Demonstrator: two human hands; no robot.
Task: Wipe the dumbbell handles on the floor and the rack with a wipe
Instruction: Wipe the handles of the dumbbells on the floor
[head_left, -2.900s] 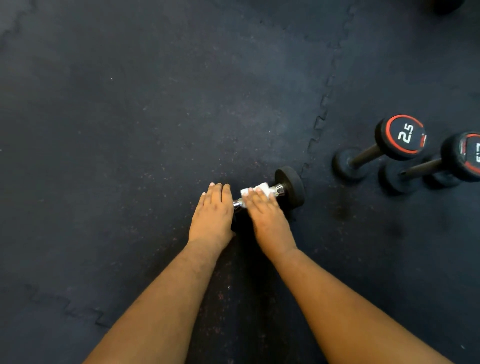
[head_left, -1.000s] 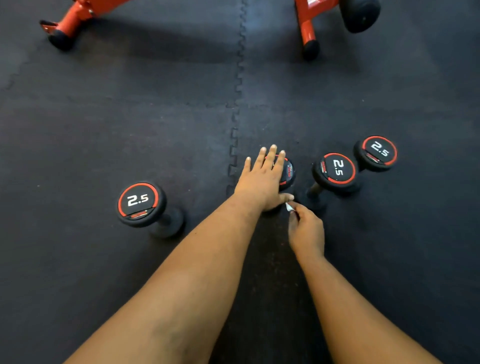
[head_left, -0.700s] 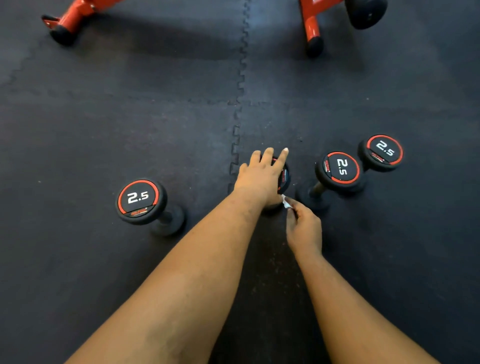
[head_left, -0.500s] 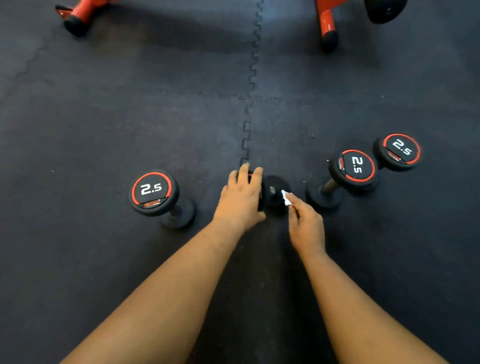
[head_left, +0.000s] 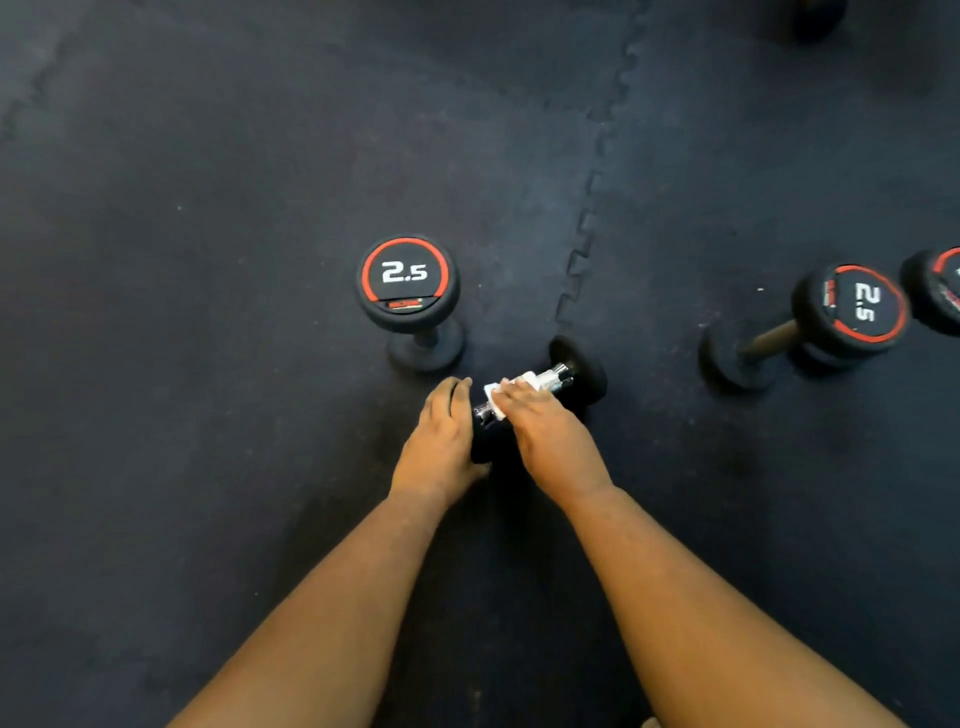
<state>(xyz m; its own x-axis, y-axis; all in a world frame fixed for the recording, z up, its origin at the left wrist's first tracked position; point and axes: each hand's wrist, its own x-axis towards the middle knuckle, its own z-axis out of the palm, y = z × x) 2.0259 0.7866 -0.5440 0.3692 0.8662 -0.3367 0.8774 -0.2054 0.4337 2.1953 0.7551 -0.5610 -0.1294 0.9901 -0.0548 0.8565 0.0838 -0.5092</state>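
Four dumbbells show on a dark rubber floor (head_left: 208, 156) made of interlocking mats. One dumbbell (head_left: 576, 376) lies on its side just below the middle of the frame, and both of the person's hands are on it. The left hand (head_left: 441, 436) cups the nearer black end of this dumbbell, its fingers (head_left: 452, 397) curled over the weight to steady it. The right hand (head_left: 545, 436) lies over the shiny metal handle (head_left: 558, 375), with its fingers (head_left: 519, 395) held close together and bent down over a white wipe (head_left: 496, 400), pressing the wipe around the bar. The far black end points toward the upper right, just beside the jagged seam between two mats.

A second dumbbell (head_left: 408, 283), marked 2.5, stands on end just above and left of the hands. A third dumbbell (head_left: 852, 306), also marked 2.5, leans tilted at the right of the frame, with a fourth dumbbell (head_left: 935, 291) cut off by the right edge behind it. No rack is in view.

The step in hand looks like wiping this handle along its length. The round ends could let the dumbbell roll if the left hand eases its hold. The small wipe could bunch or slip off the bar, leaving part of the handle unwiped, especially the stretch hidden under the hand.
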